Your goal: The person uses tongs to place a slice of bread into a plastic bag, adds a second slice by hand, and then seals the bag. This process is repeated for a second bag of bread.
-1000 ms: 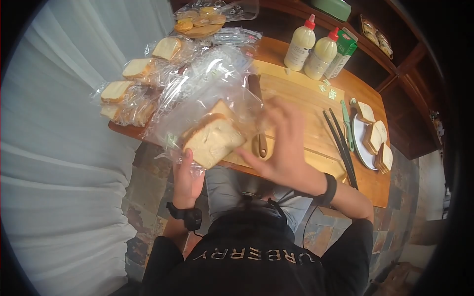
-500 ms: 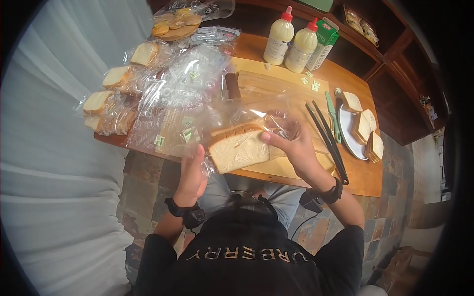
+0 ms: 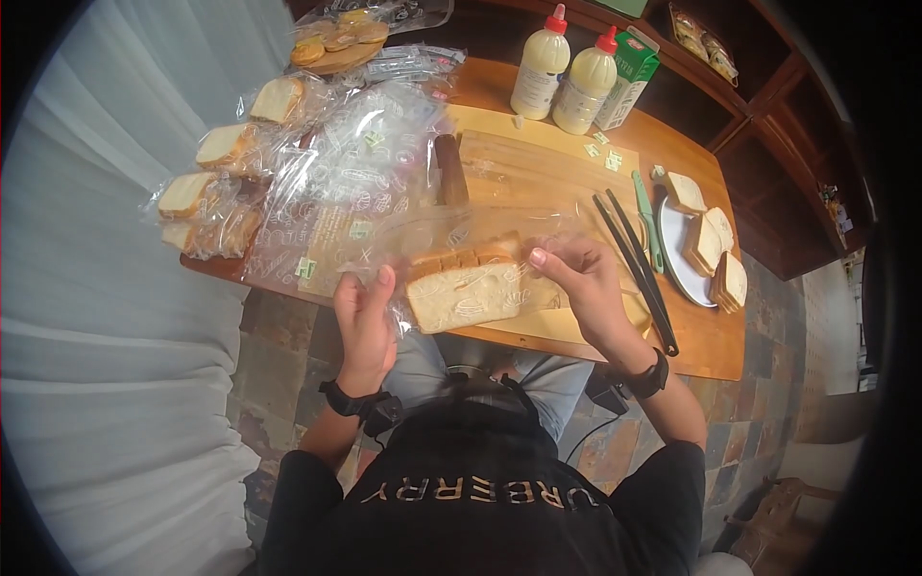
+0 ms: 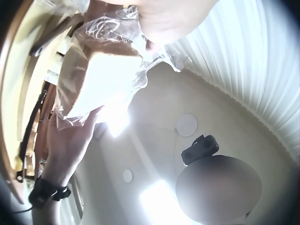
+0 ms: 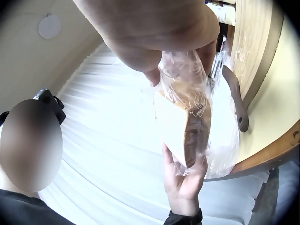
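A clear plastic bag (image 3: 413,230) with several stacked slices of bread (image 3: 463,298) inside is held up over the table's front edge. At its left end my left hand (image 3: 365,322) pinches the plastic between thumb and fingers. My right hand (image 3: 591,283) pinches the bag's other end, thumb on the near side. The crust edges face up and one pale cut face is turned towards me. In the right wrist view, the plastic (image 5: 180,70) is gathered under the right hand, above the bread (image 5: 173,126).
Behind the bag lies a wooden cutting board (image 3: 547,182) with a brown-handled knife (image 3: 448,158). Black tongs (image 3: 639,278), a green spreader (image 3: 646,221) and a plate (image 3: 674,254) of bread are rightward. Bagged bread (image 3: 226,144) and printed bags (image 3: 351,163) cover the left; bottles (image 3: 586,91) stand behind.
My right hand has come to the bag's right end and taken hold of it. The bread has turned from tilted to nearly level, stretched between both hands.
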Tool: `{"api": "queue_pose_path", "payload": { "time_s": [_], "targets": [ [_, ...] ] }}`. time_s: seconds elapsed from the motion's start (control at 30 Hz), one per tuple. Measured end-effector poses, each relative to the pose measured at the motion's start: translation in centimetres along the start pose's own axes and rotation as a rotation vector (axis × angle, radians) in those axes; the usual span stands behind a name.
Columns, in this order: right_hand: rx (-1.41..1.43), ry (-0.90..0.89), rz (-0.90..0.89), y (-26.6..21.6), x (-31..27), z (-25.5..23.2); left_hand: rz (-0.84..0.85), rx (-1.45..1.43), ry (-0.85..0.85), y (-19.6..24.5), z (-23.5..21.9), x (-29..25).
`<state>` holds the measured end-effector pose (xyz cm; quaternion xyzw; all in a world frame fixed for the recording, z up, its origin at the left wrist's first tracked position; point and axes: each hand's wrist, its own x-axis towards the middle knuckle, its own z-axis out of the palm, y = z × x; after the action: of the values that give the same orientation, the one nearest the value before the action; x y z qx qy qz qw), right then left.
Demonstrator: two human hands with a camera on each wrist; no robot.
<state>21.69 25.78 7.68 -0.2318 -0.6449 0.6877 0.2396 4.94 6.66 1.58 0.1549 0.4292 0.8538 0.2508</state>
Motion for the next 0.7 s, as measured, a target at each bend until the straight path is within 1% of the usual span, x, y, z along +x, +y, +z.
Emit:
{"api": "queue_pose_path", "payload": {
  "time_s": [0.07, 0.13, 0.17, 0.27, 0.33, 0.4, 0.43, 0.5, 0.57, 0.63, 0.7],
  "targets": [
    [-0.025, -0.037, -0.028, 0.7, 0.0, -0.6, 0.003, -0.003, 0.021, 0.7, 0.3, -0.1],
    [-0.016, -0.057, 0.024, 0.2, -0.1, -0.4, 0.006, -0.006, 0.043, 1.2, 0.5, -0.2],
    [-0.015, -0.058, 0.024, 0.3, -0.1, -0.4, 0.037, 0.016, 0.038, 1.3, 0.4, -0.1],
    [-0.014, -0.108, 0.012, 0.4, 0.1, -0.3, 0.088, 0.071, 0.021, 1.2, -1.0, 0.2],
    [0.047, -0.104, -0.002, 0.4, 0.1, 0.2, 0.110, 0.101, 0.009, 1.3, -1.8, 0.5],
    [0.047, -0.091, -0.008, 0.4, 0.2, 0.6, 0.165, 0.201, -0.007, 1.6, -2.3, 0.7],
    [0.049, -0.077, -0.017, 0.4, 0.2, 0.8, 0.164, 0.202, -0.008, 1.6, -2.6, 0.8],
    [0.092, -0.071, -0.019, 0.2, 0.4, 1.3, 0.183, 0.256, 0.037, 1.5, -3.1, 0.8],
    [0.133, -0.065, -0.021, 0.2, 0.6, 1.5, 0.199, 0.275, 0.026, 1.9, -3.0, 0.7],
    [0.185, -0.131, -0.008, 0.3, 0.7, 1.2, 0.214, 0.293, 0.016, 2.1, -2.7, 0.6],
    [0.190, -0.149, 0.000, 0.2, 0.9, 1.2, 0.178, 0.265, 0.117, 2.1, -2.4, 0.7]
  ]
}}
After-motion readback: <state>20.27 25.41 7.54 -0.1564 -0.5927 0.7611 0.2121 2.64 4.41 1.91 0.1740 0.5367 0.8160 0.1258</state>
